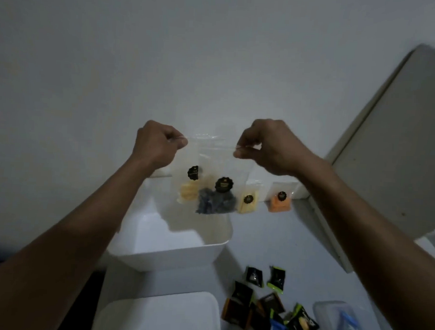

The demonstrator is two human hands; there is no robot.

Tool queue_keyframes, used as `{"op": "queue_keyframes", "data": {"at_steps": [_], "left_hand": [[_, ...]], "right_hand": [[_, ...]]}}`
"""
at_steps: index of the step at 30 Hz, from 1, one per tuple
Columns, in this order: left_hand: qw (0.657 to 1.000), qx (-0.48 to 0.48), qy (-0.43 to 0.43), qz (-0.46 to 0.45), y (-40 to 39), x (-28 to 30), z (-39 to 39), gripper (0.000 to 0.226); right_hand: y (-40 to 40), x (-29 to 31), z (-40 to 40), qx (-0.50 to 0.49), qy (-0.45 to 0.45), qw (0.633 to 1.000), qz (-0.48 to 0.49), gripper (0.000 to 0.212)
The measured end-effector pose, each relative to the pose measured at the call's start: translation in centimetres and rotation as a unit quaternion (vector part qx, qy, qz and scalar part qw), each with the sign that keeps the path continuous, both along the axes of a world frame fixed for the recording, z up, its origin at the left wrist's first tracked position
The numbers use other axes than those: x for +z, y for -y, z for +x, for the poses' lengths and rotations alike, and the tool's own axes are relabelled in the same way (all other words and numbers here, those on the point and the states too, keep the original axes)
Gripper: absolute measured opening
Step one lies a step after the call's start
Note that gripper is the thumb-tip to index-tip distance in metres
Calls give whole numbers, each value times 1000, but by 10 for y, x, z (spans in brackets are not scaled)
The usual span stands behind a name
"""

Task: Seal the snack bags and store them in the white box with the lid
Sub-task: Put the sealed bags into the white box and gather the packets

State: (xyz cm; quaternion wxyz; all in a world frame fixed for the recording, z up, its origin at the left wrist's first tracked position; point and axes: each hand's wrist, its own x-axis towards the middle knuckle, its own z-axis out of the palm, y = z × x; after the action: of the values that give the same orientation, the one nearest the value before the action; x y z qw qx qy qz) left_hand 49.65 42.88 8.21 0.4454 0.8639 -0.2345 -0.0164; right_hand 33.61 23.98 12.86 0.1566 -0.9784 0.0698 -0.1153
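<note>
- A clear plastic zip bag point(212, 174) hung in the air above the open white plastic box point(173, 240), stretched flat between both hands at its top edge.
- The left hand point(156, 146) was curled into a fist, thumb and forefinger pinching the bag's upper left corner.
- The right hand point(267, 147) pinched the upper right corner, its thumb and fingers bent tightly on the sealing strip.
- Inside the bag, sunk to the bottom, lay small snack packets: a pale yellow one point(186, 192) on the left and a dark bluish one point(216, 201) beside it, each with a round black label.
- The box stood on the white table point(270, 242), with no snacks visible inside it.
- The flat white lid with rounded corners point(160, 314) lay on the table nearer the camera, apart from the box.
- Against the wall behind, a small clear packet of yellow snack point(247, 201) and another of orange snack point(280, 201) leaned upright, side by side.
- A loose heap of dark wrapped sweets with green, orange and blue edges point(267, 306) lay on the table to the right of the lid.
- A clear plastic container holding something blue point(339, 322) sat at the lower right.
</note>
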Motion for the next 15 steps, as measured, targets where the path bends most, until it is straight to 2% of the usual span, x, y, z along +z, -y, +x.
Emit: {"op": "queue_keyframes", "data": {"at_steps": [3, 7, 15], "left_hand": [[999, -9, -22, 21, -11, -19, 15, 19], [998, 0, -54, 43, -13, -59, 36, 17], [991, 34, -58, 116, 18, -141, 51, 13]], "right_hand": [[-26, -29, 24, -2, -41, 999, 10, 19], [-39, -84, 50, -18, -59, 997, -37, 20], [-17, -181, 85, -88, -72, 993, -25, 25]]}}
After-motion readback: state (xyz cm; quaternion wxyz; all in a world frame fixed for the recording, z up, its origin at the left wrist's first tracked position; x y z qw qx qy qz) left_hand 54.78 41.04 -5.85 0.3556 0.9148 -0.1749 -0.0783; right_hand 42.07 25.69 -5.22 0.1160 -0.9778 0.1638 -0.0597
